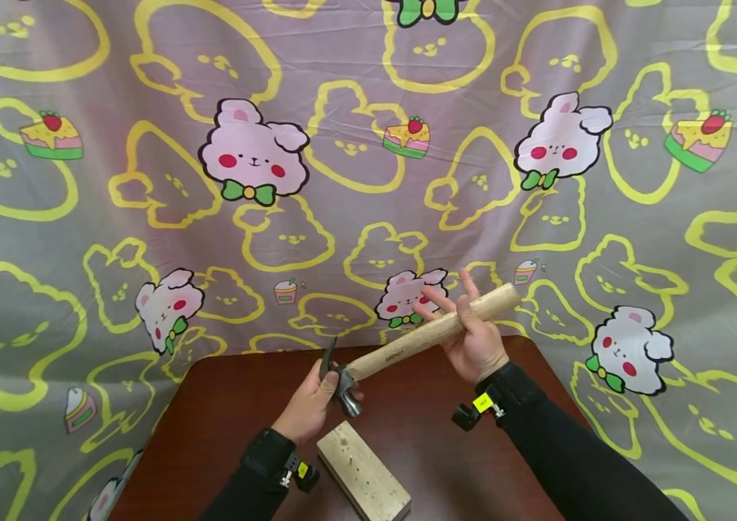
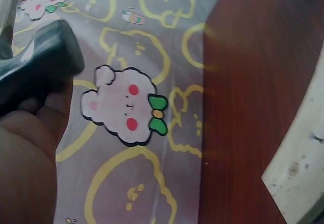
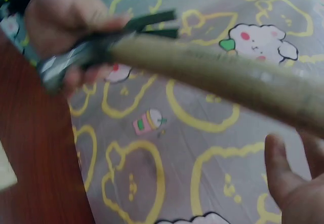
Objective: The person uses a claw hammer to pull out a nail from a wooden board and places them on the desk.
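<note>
A claw hammer with a pale wooden handle (image 1: 401,352) is held up over the table, tilted so the handle's end is high on the right. My left hand (image 1: 312,402) grips its metal head (image 1: 347,394), and the claw points up past the thumb. By the handle's far end is my right hand (image 1: 475,347), fingers spread and straight behind the wood, thumb upright in front of it. In the right wrist view the right thumb (image 3: 277,166) stands just below the handle (image 3: 217,75). The striking face (image 2: 71,47) looms near in the left wrist view.
A wooden block (image 1: 365,474) with several nails or holes in its top lies on the dark red-brown table (image 1: 212,420), below the hammer. Behind the table hangs a grey cloth (image 1: 342,239) printed with cartoon rabbits. Both wrists wear black straps with small cameras.
</note>
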### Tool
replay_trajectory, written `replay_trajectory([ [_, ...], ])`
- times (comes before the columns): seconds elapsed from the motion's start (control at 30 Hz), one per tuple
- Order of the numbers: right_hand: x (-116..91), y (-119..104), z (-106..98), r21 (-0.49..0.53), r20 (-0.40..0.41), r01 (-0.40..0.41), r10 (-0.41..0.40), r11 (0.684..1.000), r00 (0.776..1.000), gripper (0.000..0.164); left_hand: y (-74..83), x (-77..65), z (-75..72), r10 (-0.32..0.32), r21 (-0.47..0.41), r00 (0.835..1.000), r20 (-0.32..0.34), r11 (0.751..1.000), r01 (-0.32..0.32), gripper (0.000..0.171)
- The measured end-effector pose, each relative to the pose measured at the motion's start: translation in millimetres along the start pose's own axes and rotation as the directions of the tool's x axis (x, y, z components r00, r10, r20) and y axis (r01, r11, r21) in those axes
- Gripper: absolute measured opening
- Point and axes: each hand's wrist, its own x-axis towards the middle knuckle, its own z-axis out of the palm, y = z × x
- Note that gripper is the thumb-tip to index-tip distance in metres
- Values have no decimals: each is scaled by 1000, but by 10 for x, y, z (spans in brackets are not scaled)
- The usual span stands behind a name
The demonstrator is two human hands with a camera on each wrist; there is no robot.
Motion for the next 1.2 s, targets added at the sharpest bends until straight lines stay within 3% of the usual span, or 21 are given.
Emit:
replay_trajectory([
  [0.17, 9, 28, 25, 109, 96, 46, -56, 993, 994, 32, -109, -49, 57, -79, 80, 996, 34, 994, 76, 40],
  [0.27, -5, 48, 47, 130, 149, 45, -64, 991, 987, 29, -162, -85, 83, -113, 72, 992, 57, 992, 108, 41],
  [0.33, -18, 65, 59, 116, 168, 34, -53, 993, 984, 31, -187, -117, 100, -133, 135, 990, 34, 983, 128, 39],
  [0.43, -37, 89, 75, 75, 174, 27, -39, 997, 984, 31, -207, -167, 124, -166, 307, 986, -9, 938, 161, 35],
  [0.53, -50, 109, 84, 39, 179, 26, -33, 999, 983, 28, -240, -189, 147, -175, 475, 984, -21, 864, 164, 33],
  [0.7, -80, 133, 87, -55, 157, 14, -5, 998, 988, 22, -337, -220, 102, -251, 538, 968, -12, 814, 218, 39],
  [0.77, -98, 139, 78, -133, 123, 6, 11, 991, 992, 21, -394, -266, 17, -276, 577, 960, -55, 776, 256, 41],
  [0.83, -113, 139, 67, -218, 76, -5, 22, 976, 997, 20, -474, -329, -94, -284, 641, 951, -124, 709, 296, 42],
  [0.93, -116, 135, 23, -321, 0, -32, 34, 947, 999, 20, -657, -457, -237, -281, 753, 930, -238, 551, 359, 41],
  [1.03, -97, 130, -14, -387, -56, -68, 50, 919, 997, 20, -890, -604, -278, -294, 833, 917, -270, 406, 376, 44],
  [1.1, -81, 133, -25, -422, -81, -90, 61, 902, 995, 21, -1024, -690, -253, -302, 857, 923, -239, 381, 347, 47],
  [1.2, -69, 157, -22, -484, -112, -120, 75, 867, 991, 24, -1151, -790, -178, -281, 883, 947, -158, 390, 263, 50],
])
